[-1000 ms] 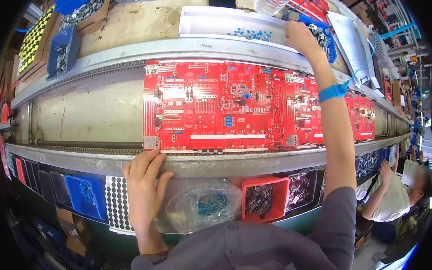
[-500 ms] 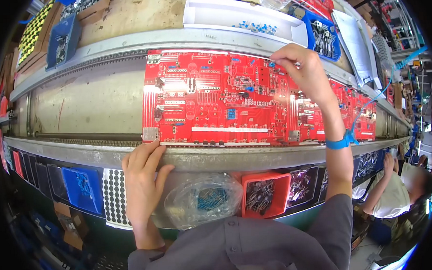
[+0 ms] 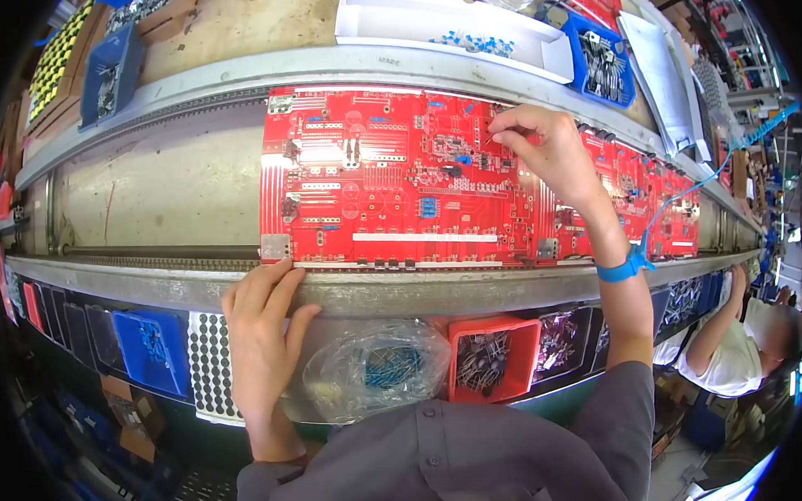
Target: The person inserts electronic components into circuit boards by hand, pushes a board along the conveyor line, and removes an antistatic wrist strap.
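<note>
A red circuit board (image 3: 385,197) lies on the rail track, carrying small blue, black and white parts. Over its upper right portion, my right hand (image 3: 553,154) has thumb and forefinger pinched together close to the board's surface. Whatever sits between those fingertips is too small to make out. My left hand (image 3: 266,337) rests on the near metal rail (image 3: 394,291), fingers extended and thumb apart, its fingertips at the board's lower left corner. A blue wrist strap (image 3: 625,266) with a coiled cord circles my right wrist.
Beyond the far rail stand a white box (image 3: 382,23) of blue components and a blue bin (image 3: 622,84) of metal-legged parts. Nearer me are a clear plastic bag (image 3: 321,370), a red bin (image 3: 533,357) and a blue bin (image 3: 137,365). Another person (image 3: 737,352) works at right.
My right hand has shifted slightly left and toward me over the board, still pinched. My left hand stays at the corner. The other person's arm has moved.
</note>
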Available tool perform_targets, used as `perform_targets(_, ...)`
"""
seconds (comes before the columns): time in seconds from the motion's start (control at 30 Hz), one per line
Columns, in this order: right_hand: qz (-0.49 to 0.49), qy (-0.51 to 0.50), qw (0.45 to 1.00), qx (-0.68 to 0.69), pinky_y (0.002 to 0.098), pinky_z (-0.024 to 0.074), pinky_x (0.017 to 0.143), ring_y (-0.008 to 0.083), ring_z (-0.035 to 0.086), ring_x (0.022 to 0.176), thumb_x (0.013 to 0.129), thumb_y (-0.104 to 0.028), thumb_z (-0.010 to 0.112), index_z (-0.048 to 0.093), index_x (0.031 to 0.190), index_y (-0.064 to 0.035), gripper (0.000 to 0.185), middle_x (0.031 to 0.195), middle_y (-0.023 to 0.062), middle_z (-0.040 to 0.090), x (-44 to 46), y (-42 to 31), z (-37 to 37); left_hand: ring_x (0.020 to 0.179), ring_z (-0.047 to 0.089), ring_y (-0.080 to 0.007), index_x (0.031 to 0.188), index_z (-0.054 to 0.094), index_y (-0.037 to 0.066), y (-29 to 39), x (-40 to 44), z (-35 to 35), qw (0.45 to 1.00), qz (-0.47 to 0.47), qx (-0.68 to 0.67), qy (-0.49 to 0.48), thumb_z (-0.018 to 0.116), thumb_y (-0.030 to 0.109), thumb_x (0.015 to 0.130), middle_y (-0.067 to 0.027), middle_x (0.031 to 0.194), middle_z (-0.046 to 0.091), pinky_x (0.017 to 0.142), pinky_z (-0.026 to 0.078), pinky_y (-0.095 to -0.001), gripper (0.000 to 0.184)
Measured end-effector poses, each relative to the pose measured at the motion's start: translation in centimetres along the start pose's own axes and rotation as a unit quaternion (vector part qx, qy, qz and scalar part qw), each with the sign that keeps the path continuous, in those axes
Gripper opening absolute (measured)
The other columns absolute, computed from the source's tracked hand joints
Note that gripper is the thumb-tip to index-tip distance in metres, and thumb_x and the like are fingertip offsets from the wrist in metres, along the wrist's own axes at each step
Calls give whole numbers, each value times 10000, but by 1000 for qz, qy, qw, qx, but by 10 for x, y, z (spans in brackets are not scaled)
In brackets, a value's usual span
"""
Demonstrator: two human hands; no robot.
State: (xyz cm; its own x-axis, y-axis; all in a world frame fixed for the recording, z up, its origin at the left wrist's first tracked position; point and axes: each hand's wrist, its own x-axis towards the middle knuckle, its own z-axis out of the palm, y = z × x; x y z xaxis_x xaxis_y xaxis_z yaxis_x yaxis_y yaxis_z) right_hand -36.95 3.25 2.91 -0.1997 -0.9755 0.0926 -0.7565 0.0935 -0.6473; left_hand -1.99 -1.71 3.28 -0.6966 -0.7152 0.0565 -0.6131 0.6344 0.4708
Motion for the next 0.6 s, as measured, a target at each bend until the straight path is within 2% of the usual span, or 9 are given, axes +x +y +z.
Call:
perform_targets(0.07,-8,4,1000,-1,265,494,661,159,630,746,779,-8,641,648,879,18,104,848,96,669,-2,2,1,1042,513,-275,1053,603,14,-1,-1,0,1000,-10,-5,-15,696,96,685,-101,1114,575,898,351,-368,388)
perform_targets(0.33,-12,10,1000,-17,302,491,665,210,629,750,755,-1,649,651,876,-4,122,846,106,651,-11,5,0,1043,505,-283,1063,601,17,0,-1,0,1000,-13,-1,-16,694,97,688,-106,1118,569,905,352,-370,394)
perform_targets(0.4,-77,22,995,-67,321,485,684,238,623,772,732,-1,663,653,860,-19,129,842,104,647,-12,10,0,1044,504,-284,1065,601,18,-1,-1,0,1000,-11,0,-16,693,97,690,-107,1119,568,905,353,-371,394)
perform_targets(0.6,-100,39,991,-82,336,471,698,257,605,775,717,0,669,653,822,-36,112,825,93,644,-14,14,4,1047,501,-287,1065,601,19,0,-2,0,1000,-14,3,-18,692,102,695,-107,1120,565,905,355,-378,390)
